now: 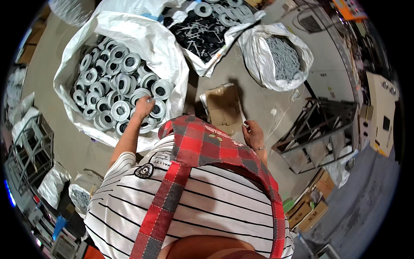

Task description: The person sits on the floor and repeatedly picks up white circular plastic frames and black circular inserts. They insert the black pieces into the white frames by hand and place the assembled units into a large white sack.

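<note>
A large white woven sack [170, 56] at the left holds many grey plastic rings [120, 110] with dark centres. Over the sack's near right part, my left hand [143, 108] is closed among the rings, its fingers curled. Something small and pale shows at its fingertips, too small to name. On the right, my right hand [254, 136] is closed with thumb and fingers pressed together beside an open cardboard box [222, 108]. A narrow white edge meets these fingertips; whether it is the box's flap or a separate piece, I cannot tell.
Beyond the box stand a sack of black and pale thin parts [200, 36] and a white sack of small grey pieces [282, 58]. A dark metal frame [317, 134] stands to the right, with cardboard cartons [308, 211] behind it. A smaller sack [79, 196] is at lower left.
</note>
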Demonstrator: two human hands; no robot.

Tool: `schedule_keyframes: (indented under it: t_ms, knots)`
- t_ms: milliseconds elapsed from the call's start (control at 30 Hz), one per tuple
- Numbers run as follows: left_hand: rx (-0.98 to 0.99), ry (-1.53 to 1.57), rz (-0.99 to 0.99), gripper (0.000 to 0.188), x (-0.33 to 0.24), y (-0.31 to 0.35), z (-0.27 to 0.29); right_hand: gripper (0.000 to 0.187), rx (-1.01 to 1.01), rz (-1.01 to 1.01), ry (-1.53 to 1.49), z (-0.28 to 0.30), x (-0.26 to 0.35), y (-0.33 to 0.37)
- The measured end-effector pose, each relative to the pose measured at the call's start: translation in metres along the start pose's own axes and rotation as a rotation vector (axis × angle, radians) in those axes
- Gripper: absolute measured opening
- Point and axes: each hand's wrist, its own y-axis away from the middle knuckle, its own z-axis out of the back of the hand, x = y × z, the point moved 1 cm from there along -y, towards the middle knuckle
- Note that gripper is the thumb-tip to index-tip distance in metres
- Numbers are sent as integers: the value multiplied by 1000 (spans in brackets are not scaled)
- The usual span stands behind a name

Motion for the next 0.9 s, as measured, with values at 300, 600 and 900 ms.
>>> schedule_keyframes:
  t_ms: [300, 600, 900]
  knots:
    - [148, -100, 43, 46, 35, -3, -53, 20, 19, 8, 78, 8, -9, -50]
    - [14, 218, 13, 40, -44, -94, -61, 22, 202, -283, 153, 30, -77, -48]
    - [-154, 587, 283, 30, 5, -47, -116, 25, 354, 37, 205, 70, -80, -170]
